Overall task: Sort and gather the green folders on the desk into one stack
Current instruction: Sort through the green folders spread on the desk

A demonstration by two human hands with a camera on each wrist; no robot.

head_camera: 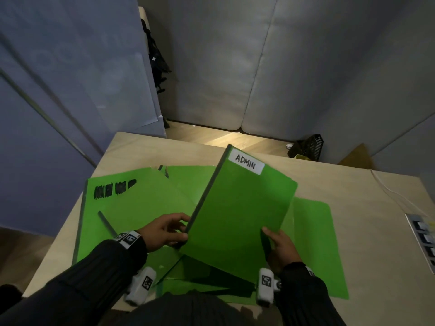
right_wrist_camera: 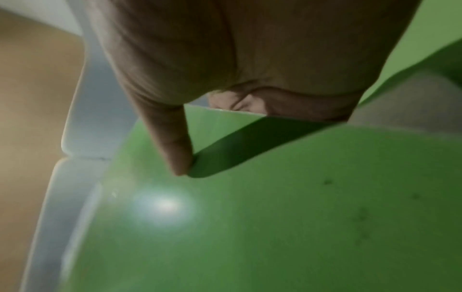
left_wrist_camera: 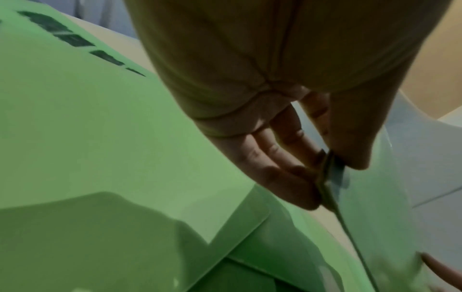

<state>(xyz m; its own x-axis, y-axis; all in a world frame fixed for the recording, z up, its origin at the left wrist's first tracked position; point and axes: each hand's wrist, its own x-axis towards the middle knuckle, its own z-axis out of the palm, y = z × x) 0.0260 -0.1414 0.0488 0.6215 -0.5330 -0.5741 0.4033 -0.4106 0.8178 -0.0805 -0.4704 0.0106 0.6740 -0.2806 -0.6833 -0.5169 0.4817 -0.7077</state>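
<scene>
A green folder with a white ADMIN label [head_camera: 237, 208] is lifted and tilted above the desk. My left hand [head_camera: 167, 230] pinches its spine edge near the lower left corner; in the left wrist view the thumb and fingers [left_wrist_camera: 287, 156] clamp that thin edge. My right hand [head_camera: 280, 245] grips its lower right edge, thumb on top [right_wrist_camera: 175, 150]. Under it lie more green folders: one with black scribbled marks [head_camera: 122, 208] at the left, one [head_camera: 315, 243] at the right, one [head_camera: 188, 180] behind.
The light wooden desk [head_camera: 364, 196] has a white cable [head_camera: 390, 191] and a grey strip of switches [head_camera: 423, 236] at its right edge. Grey padded walls stand behind, with a black basket [head_camera: 308, 147] on the floor beyond the desk.
</scene>
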